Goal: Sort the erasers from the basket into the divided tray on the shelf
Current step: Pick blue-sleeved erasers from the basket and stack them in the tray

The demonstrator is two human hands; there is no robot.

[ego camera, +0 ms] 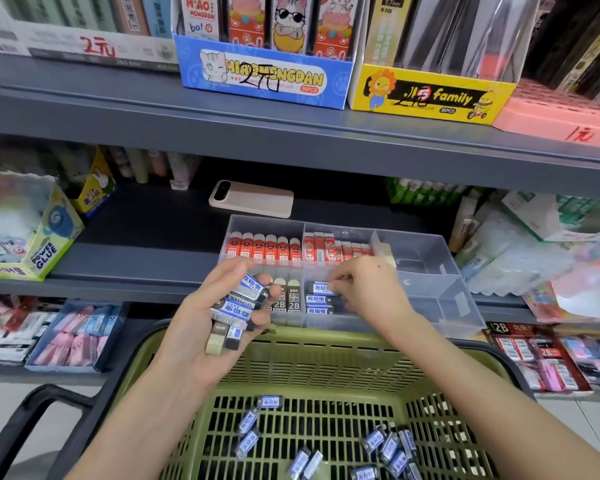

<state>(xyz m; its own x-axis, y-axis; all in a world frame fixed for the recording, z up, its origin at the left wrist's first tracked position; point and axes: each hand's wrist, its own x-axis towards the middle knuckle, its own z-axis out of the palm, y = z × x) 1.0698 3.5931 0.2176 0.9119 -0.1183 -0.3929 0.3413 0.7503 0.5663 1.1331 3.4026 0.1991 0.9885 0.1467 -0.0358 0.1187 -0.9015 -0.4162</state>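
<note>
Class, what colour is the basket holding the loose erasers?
The basket is olive green, clearest in the head view.

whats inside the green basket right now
Loose blue-and-white wrapped erasers lie scattered on the slatted floor of the basket. The left forearm and right forearm cover its sides, so anything beneath them cannot be seen.

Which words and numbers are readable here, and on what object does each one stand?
"MIAOMENGDAN", "36PCS": blue display box
"family": yellow display box
"POWER GLUE": glue box
"2B": brown erasers in the divided tray
"2B": dark red pack, right
Blue-and-white erasers: print too small to read surely.
</note>
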